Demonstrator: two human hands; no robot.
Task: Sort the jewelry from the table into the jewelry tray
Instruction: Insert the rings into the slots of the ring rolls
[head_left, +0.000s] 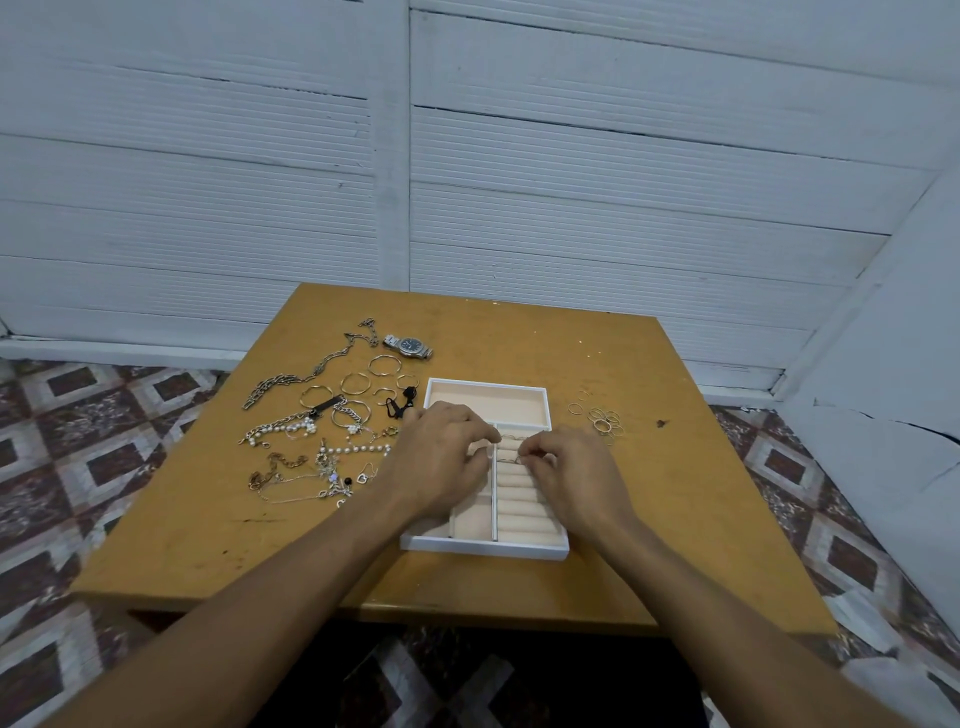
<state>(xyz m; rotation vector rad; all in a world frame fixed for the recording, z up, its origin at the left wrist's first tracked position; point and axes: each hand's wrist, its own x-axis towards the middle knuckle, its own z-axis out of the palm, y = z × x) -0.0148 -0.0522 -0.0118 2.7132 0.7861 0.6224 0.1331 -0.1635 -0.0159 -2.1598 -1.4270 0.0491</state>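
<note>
My right hand (571, 467) pinches a thin ring (514, 459) between thumb and fingertips, right over the rolls (522, 499) in the right half of the tray (483, 548). My left hand (441, 460) lies on the tray's left side with its fingers curled down by the divider. From this angle I cannot tell whether they grip anything or only steady the tray.

To do this well, I should stand the ring on edge and line it up with the gap between two rolls. Then I press it straight down until the rolls hold it, keeping the tray from sliding. The ring is thin, so a light pinch should be enough. I should let go only once it stands by itself.

The ring is a slim, pale metal band and shows little against the peach lining. More rings (602, 421) lie bunched on the table (675, 493) just right of the tray. Chains (311, 441), hoops (363, 382) and a watch (409, 345) lie to its left.
</note>
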